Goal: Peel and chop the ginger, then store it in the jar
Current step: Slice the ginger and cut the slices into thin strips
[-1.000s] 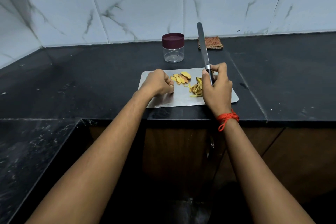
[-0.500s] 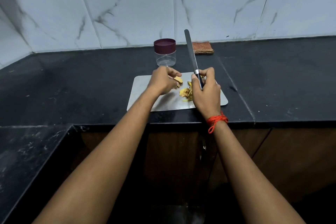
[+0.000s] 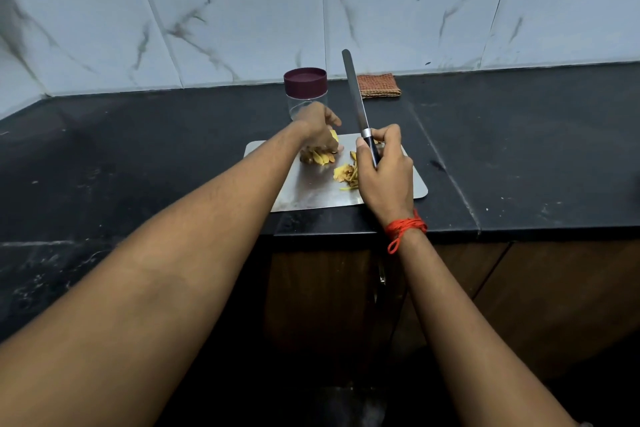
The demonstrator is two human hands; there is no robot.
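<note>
Right grip: the right hand [image 3: 384, 172] is clenched round the dark handle of the knife [image 3: 355, 94]; the blade points up and away from the person, clear of the board
Left grip: the left hand [image 3: 317, 130] has its fingers curled down and grasps a yellow ginger piece [image 3: 334, 136]; the hand is blurred, so the finger placing is not plain
Ginger: a fan of ginger slices [image 3: 321, 158] lies on the board right under the left hand; a small heap of strips [image 3: 345, 174] lies just left of the right hand
Board: the steel board [image 3: 311, 192] lies flat near the front edge of the black counter [image 3: 138, 149]
Jar: the clear jar [image 3: 304, 104] stands upright behind the board, partly hidden by the left hand; its maroon lid [image 3: 305, 80] is on
Beyond: a folded checked cloth [image 3: 378, 85] lies against the tiled wall [image 3: 242, 11]; a red thread [image 3: 405, 228] circles the right wrist
</note>
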